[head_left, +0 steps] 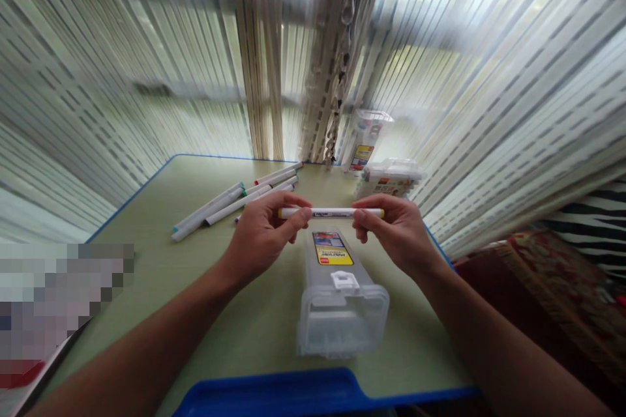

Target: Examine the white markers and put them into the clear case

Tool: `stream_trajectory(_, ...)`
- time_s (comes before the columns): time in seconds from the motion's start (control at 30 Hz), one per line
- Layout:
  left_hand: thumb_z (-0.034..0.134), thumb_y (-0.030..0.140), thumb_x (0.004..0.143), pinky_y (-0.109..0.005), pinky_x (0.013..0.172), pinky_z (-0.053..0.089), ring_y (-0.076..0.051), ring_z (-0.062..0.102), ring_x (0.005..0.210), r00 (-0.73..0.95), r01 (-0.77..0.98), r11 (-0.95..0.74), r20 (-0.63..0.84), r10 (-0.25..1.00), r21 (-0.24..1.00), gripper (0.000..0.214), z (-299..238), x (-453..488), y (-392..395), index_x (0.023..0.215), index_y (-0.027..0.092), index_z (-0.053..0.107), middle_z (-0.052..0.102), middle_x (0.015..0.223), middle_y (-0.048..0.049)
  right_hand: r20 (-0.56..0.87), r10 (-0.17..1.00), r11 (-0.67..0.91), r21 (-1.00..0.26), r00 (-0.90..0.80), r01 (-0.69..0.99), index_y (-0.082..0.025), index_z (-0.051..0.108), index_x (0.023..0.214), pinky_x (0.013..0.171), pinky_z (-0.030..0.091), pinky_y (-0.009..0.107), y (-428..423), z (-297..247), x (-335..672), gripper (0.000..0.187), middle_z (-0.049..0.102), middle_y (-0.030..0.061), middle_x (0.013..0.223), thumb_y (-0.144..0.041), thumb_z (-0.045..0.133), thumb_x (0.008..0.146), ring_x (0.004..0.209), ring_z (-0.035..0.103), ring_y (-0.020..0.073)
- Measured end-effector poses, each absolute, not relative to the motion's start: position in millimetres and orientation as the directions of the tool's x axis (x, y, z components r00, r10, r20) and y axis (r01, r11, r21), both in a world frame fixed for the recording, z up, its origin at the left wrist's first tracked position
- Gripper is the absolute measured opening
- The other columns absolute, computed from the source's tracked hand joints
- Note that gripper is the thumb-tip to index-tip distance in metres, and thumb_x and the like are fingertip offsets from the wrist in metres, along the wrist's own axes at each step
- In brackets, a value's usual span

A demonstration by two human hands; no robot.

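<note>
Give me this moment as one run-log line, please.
left hand: grips marker end | right hand: grips other end | clear box: on table | loose markers: behind left hand

The marker (331, 213) is white with yellow ends and dark print along its barrel. The counter (161, 260) is pale green, edged in blue. The box (342, 313) is clear, with a white clasp and a yellow, blue and red label. The loose pens (210, 208) are white, tipped green or red. The curtain (98, 111) is striped white and grey. At the right are a black-and-white zebra-striped cloth (587, 208) and a red patterned rug (552, 287). The tray (274, 394) is bright blue.
</note>
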State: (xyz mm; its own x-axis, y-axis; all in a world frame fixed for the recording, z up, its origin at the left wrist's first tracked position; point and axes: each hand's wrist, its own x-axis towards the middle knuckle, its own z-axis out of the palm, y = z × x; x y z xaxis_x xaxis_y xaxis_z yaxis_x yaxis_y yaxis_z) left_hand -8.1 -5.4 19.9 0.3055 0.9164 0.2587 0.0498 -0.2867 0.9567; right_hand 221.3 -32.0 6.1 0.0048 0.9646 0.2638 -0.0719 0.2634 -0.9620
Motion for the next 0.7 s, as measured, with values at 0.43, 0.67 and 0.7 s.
stream_trajectory(0.43, 0.067, 0.030, 0.089, -0.021, 0.050, 0.046, -0.009, 0.057, 0.051, 0.313, -0.106, -0.207, 0.230, 0.921, 0.973, 0.022, 21.1, -7.6, -5.3, 0.097, 0.010, 0.071, 0.070, 0.072, -0.0035, 0.194, 0.981, 0.194, -0.966, 0.015, -0.172, -0.018, 0.079, 0.089, 0.044, 0.049, 0.022, -32.1, 9.8, 219.6, 0.016, 0.073, 0.0033, 0.066, -0.030, 0.082, 0.080, 0.050, 0.063, 0.0111)
stream_trajectory(0.67, 0.063, 0.031, 0.091, -0.022, 0.050, 0.047, -0.010, 0.058, 0.052, 0.306, -0.237, -0.116, 0.188, 0.933, 0.964, 0.023, 17.7, -6.7, -4.2, 0.097, 0.010, 0.069, 0.070, 0.074, -0.0047, 0.178, 0.984, 0.173, -0.959, -0.002, -0.225, -0.017, 0.078, 0.094, 0.046, 0.051, 0.024, -31.7, 11.3, 218.8, 0.020, 0.076, 0.0065, 0.073, -0.032, 0.080, 0.082, 0.051, 0.066, 0.0130)
stream_trajectory(0.7, 0.063, 0.032, 0.091, -0.023, 0.050, 0.047, -0.010, 0.058, 0.052, 0.304, -0.248, -0.108, 0.183, 0.935, 0.963, 0.023, 17.7, -6.8, -4.3, 0.097, 0.010, 0.069, 0.070, 0.075, -0.0048, 0.178, 0.984, 0.172, -0.957, -0.003, -0.232, -0.017, 0.078, 0.095, 0.046, 0.051, 0.024, -31.8, 11.8, 218.5, 0.020, 0.077, 0.0067, 0.073, -0.033, 0.080, 0.082, 0.051, 0.066, 0.0130)
